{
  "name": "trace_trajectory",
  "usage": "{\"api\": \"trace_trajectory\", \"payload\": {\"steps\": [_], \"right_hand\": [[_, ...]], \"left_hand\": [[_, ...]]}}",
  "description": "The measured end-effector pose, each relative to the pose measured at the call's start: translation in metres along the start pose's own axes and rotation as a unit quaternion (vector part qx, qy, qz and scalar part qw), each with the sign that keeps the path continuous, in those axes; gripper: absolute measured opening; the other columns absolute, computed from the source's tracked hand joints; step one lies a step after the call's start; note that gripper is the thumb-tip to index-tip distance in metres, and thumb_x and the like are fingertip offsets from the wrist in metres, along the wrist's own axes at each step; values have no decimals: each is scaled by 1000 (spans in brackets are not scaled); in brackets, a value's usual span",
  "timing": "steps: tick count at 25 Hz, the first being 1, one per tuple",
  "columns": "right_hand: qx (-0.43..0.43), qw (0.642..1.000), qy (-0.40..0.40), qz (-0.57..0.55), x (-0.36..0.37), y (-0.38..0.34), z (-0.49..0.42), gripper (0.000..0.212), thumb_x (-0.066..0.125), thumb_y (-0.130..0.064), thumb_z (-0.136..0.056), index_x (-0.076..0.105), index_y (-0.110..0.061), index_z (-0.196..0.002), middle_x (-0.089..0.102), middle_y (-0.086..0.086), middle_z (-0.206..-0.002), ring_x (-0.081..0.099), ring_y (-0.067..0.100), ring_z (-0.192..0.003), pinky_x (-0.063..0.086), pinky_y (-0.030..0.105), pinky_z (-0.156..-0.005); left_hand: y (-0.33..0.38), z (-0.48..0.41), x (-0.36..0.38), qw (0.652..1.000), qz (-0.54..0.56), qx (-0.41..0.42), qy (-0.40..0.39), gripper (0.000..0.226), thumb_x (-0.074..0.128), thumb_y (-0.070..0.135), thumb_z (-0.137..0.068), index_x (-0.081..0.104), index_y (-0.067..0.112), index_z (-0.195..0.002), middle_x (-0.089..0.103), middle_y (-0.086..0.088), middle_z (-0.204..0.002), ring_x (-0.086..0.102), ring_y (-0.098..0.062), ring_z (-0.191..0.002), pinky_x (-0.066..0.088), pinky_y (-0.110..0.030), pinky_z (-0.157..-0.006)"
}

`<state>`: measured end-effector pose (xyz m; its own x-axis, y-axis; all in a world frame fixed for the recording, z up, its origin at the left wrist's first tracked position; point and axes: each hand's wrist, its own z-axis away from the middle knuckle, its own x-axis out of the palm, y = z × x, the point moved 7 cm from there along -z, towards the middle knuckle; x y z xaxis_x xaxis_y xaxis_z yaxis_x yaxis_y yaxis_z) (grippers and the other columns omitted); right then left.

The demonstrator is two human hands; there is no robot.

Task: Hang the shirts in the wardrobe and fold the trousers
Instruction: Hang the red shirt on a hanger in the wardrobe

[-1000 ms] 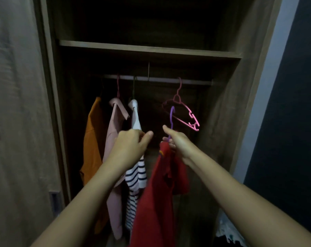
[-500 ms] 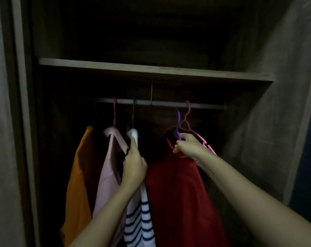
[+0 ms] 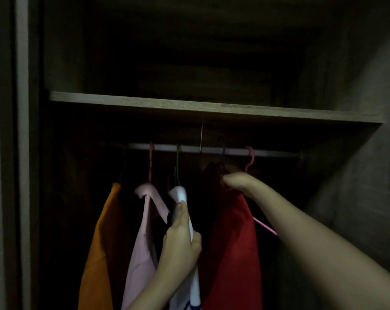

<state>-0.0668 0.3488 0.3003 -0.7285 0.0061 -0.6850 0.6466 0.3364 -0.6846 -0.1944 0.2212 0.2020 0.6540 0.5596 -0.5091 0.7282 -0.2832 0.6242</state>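
Observation:
Inside the dark wardrobe a metal rail [image 3: 274,153] carries an orange shirt [image 3: 100,242], a pink shirt [image 3: 142,242] and a white striped shirt [image 3: 181,195]. My left hand [image 3: 180,238] grips the striped shirt at its shoulder. My right hand [image 3: 236,181] holds the purple hanger [image 3: 223,159] at the neck of the red shirt [image 3: 232,249], with the hook up at the rail. Whether the hook sits over the rail is too dark to tell. An empty pink hanger [image 3: 250,157] hangs just right of it.
A wooden shelf [image 3: 212,109] runs right above the rail. The wardrobe's side walls stand at the left [image 3: 21,153] and right [image 3: 357,175]. The rail is bare to the right of the pink hanger.
My right hand has lifted the red shirt's purple hanger from below up to the rail. My left hand stayed on the striped shirt, sliding lower. The camera has moved closer.

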Motion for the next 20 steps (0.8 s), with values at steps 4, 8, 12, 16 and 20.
{"api": "trace_trajectory", "payload": {"steps": [4, 8, 12, 16, 20], "right_hand": [[-16, 999, 0, 37, 17, 12, 1, 17, 45, -10, -92, 59, -11, -103, 48, -1, -64, 42, 12, -55, 29, 8, -34], [-43, 990, -15, 134, 11, 3, 10, 21, 53, -18, -89, 60, -12, -107, 62, 17, -103, 60, 27, -94, 41, 17, -60], [-130, 976, 98, 144, -2, -7, 46, 55, 62, -25, -81, 45, -9, -131, 49, 20, -131, 44, 36, -123, 38, 32, -98], [-209, 970, 60, 110, 14, -3, 109, 68, 60, -22, -84, 30, -12, -143, 35, 12, -141, 30, 28, -133, 24, 31, -110], [-247, 966, -17, 78, 52, 8, 177, 70, 52, -28, -74, 36, -11, -140, 39, 12, -139, 36, 28, -130, 26, 30, -108]], "left_hand": [[0, 5, 1, 999, 28, 7, -18, 73, 50, 13, -91, 7, 18, -151, 48, -8, -140, 52, 2, -82, 35, 5, -64], [-7, 8, -1, 999, 33, 6, -14, 75, 51, 24, -93, 3, 19, -150, 43, -12, -143, 60, -12, -103, 42, -5, -80], [3, 32, 3, 998, 57, -10, -37, 83, 45, 48, -92, -9, 21, -149, 20, -5, -156, 36, -19, -136, 33, -29, -110], [15, 75, -1, 998, 24, -34, -40, 80, 42, 45, -95, -7, 11, -148, 6, -5, -158, 19, -19, -143, 22, -27, -114], [25, 145, -20, 997, -34, -61, -21, 78, 44, 39, -96, -2, 4, -149, 2, -7, -158, 8, -16, -145, 6, -12, -106]]}}
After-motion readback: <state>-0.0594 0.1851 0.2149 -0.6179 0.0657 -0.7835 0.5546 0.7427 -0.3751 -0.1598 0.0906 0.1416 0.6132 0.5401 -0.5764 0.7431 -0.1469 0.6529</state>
